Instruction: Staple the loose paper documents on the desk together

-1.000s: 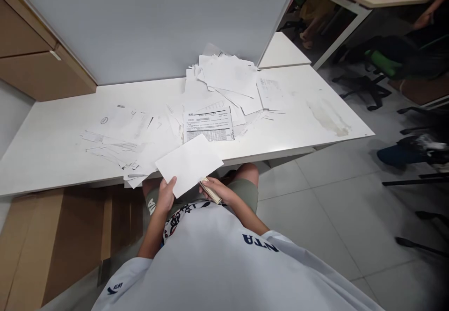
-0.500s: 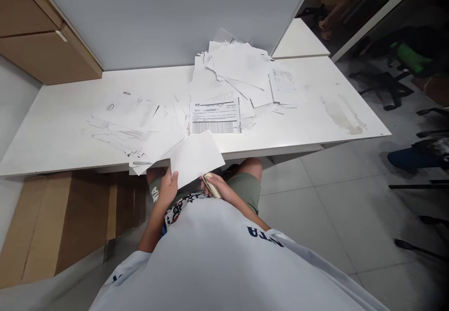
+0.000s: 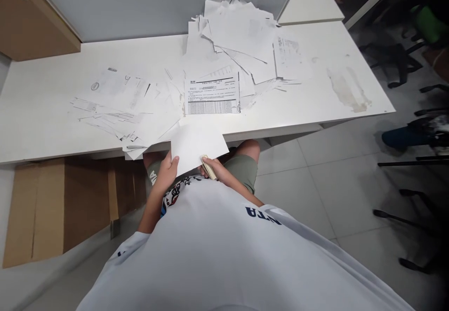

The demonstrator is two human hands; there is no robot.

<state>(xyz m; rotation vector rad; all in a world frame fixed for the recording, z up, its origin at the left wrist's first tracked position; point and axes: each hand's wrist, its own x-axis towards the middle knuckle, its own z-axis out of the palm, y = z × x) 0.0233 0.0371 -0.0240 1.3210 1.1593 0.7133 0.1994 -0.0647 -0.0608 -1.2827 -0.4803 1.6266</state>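
A blank white sheet of paper (image 3: 196, 140) is held over the front edge of the desk, above my lap. My left hand (image 3: 167, 169) pinches its lower left corner, thumb on top. Closed around a small cream-coloured tool (image 3: 210, 169), which looks like a stapler, is my right hand (image 3: 218, 170). The tool's upper end overlaps the sheet's lower right edge. Whether the sheet is one layer or several I cannot tell. Just beyond it lies a printed form (image 3: 212, 95) with a table of small text.
Loose papers (image 3: 242, 30) are heaped at the back of the white desk (image 3: 301, 100). More sheets (image 3: 115, 91) spread over its left side, some overhanging the front edge. Cardboard boxes (image 3: 84, 198) stand below left. Chair legs (image 3: 403, 217) are on the floor at right.
My right hand has brought the cream tool up onto the sheet's lower edge. My left hand keeps its pinch on the corner. The camera view has shifted, so the desk sits higher.
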